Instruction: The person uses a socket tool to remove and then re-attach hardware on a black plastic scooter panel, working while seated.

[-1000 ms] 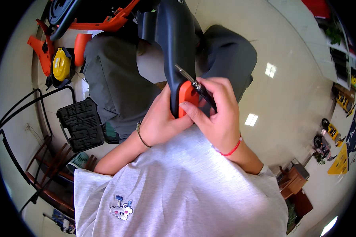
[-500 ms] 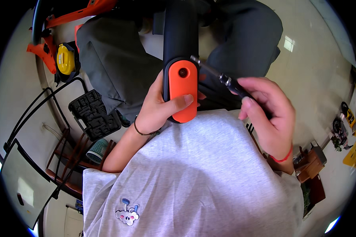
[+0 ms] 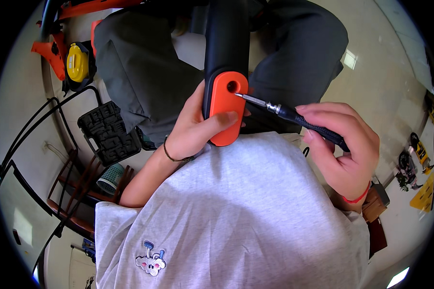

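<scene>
Between my legs stands a thick black tube [image 3: 226,38] whose near end carries an orange rounded cover [image 3: 223,107] with a dark round hole near its top. My left hand [image 3: 194,124] is closed round this end, its thumb lying across the orange cover and its fingers behind, mostly hidden. In my right hand [image 3: 345,137] is a slim screwdriver [image 3: 285,112] with a black knurled handle and a silver shaft. Its tip points left, just below and right of the hole's rim; whether it touches the cover I cannot tell.
An opened black tool case [image 3: 108,134] lies to the left, near a teal basket [image 3: 110,177]. Farther up on that side are a yellow object [image 3: 77,62] and orange frame parts [image 3: 50,55]. A brown box [image 3: 373,204] and a yellow-black toy-like vehicle [image 3: 422,149] are at right.
The screwdriver's tip has come down from above the hole to just beside its lower edge. My right hand has shifted right. The tube and cover sit slightly farther right in view.
</scene>
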Demonstrator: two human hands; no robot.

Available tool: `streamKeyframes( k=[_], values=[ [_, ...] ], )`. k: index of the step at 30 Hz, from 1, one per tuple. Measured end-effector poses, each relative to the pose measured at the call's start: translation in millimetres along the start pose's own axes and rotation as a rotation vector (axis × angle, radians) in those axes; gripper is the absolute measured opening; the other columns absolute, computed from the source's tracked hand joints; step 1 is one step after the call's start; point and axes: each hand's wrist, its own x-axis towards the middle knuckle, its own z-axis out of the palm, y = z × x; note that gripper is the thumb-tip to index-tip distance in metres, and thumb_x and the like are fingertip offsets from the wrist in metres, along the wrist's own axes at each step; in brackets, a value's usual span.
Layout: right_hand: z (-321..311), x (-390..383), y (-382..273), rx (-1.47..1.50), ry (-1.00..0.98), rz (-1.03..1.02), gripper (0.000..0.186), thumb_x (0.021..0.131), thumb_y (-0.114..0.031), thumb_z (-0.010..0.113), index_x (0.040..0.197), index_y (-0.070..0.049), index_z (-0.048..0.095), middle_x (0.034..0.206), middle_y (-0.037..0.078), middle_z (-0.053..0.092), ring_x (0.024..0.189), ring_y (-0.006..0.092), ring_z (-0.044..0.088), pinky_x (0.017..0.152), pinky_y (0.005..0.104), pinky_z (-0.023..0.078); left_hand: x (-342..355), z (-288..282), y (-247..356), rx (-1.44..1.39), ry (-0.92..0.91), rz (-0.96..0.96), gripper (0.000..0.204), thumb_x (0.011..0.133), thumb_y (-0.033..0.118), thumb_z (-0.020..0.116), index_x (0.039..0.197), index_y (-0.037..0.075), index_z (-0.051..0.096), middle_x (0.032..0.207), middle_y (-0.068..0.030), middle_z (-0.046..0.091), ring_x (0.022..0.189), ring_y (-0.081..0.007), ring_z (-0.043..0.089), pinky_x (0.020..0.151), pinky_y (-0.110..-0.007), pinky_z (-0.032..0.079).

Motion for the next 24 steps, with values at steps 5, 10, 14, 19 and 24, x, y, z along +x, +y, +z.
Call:
streamKeyframes(
  k=[5, 10, 14, 19, 24],
  values=[
    [1, 0, -7, -0.109, -0.027, -0.103, 0.024, 0.065, 0.010, 0.068, 0.086, -0.002, 0.064, 0.090, 0.012, 0.068, 0.064, 0.0183, 0.064, 0.052, 0.0234, 0.049, -3, -10, -15, 0.233, 0.013, 0.109, 0.057, 0.077, 0.007, 0.060, 0.128, 0.001, 0.037, 0.126, -0.0183, 0.051, 0.099, -0.0195, 0.059, 0.084, -0.033, 0.050],
    [7, 4, -2, -0.185, -0.046, -0.283, 0.026, 0.065, 0.011, 0.067, 0.087, -0.001, 0.062, 0.091, 0.013, 0.067, 0.065, 0.0181, 0.064, 0.053, 0.0247, 0.050, -9, 1, -9, 0.169, 0.080, 0.062, 0.054, 0.074, 0.007, 0.064, 0.123, 0.001, 0.043, 0.096, -0.0039, 0.055, 0.084, -0.0111, 0.054, 0.078, -0.027, 0.046],
    [9, 6, -13, -0.176, -0.115, -0.179, 0.022, 0.070, 0.014, 0.064, 0.088, 0.002, 0.060, 0.092, 0.018, 0.067, 0.068, 0.0167, 0.065, 0.056, 0.0238, 0.050, -9, 4, 0, 0.332, 0.101, 0.069, 0.050, 0.073, 0.007, 0.065, 0.118, 0.001, 0.045, 0.092, -0.0059, 0.056, 0.081, -0.0117, 0.053, 0.074, -0.028, 0.046],
    [16, 8, -19, -0.048, -0.127, -0.001, 0.018, 0.075, 0.014, 0.058, 0.089, 0.003, 0.059, 0.100, 0.018, 0.065, 0.065, 0.0142, 0.063, 0.054, 0.0227, 0.050, -6, -3, -10, 0.548, 0.136, 0.205, 0.048, 0.073, 0.008, 0.065, 0.116, 0.000, 0.046, 0.088, -0.0090, 0.056, 0.074, -0.0160, 0.053, 0.072, -0.029, 0.046],
    [12, 6, -20, 0.511, -0.186, 0.222, 0.019, 0.088, 0.001, 0.046, 0.106, 0.005, 0.048, 0.121, 0.029, 0.051, 0.072, 0.0193, 0.065, 0.056, 0.0244, 0.051, -6, 2, -3, 0.518, 0.150, 0.134, 0.049, 0.074, 0.009, 0.064, 0.118, 0.000, 0.046, 0.092, -0.0097, 0.057, 0.078, -0.0165, 0.054, 0.074, -0.029, 0.046]
  ],
)
